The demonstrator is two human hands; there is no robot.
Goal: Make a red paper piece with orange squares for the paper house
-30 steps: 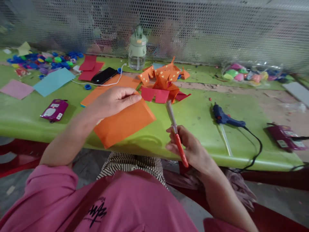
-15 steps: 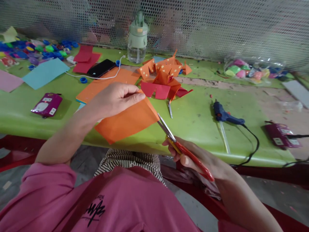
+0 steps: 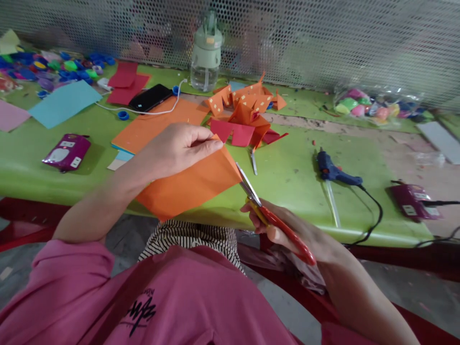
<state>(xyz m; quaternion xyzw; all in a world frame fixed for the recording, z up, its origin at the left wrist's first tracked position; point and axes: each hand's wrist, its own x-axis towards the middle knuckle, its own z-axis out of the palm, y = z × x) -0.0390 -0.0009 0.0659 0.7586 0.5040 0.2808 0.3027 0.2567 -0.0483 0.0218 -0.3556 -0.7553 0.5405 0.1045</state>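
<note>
My left hand (image 3: 183, 148) pinches the upper edge of an orange paper sheet (image 3: 190, 187) between thumb and fingers, holding it tilted over the table's front edge. In my right hand (image 3: 276, 223) is a pair of scissors (image 3: 282, 227) with red and yellow handles. Their slightly parted blades meet the sheet's right corner; whether they have cut into it I cannot tell. Behind the sheet lie folded orange and red paper pieces (image 3: 247, 117), some with pale dots. A second small metal blade or tool (image 3: 253, 161) pokes out from under them.
A blue glue gun (image 3: 336, 170) with a black cord lies at the right, near a purple power box (image 3: 415, 201). Another purple box (image 3: 67, 152) sits left. Behind are a black phone (image 3: 151, 98), a water bottle (image 3: 206, 60), blue paper (image 3: 64, 103) and bagged colourful pieces (image 3: 375, 105).
The orange sheet and my left hand have shifted slightly to the right. The sheet's right corner now lies against the scissor blades. The scissors stay almost in place.
</note>
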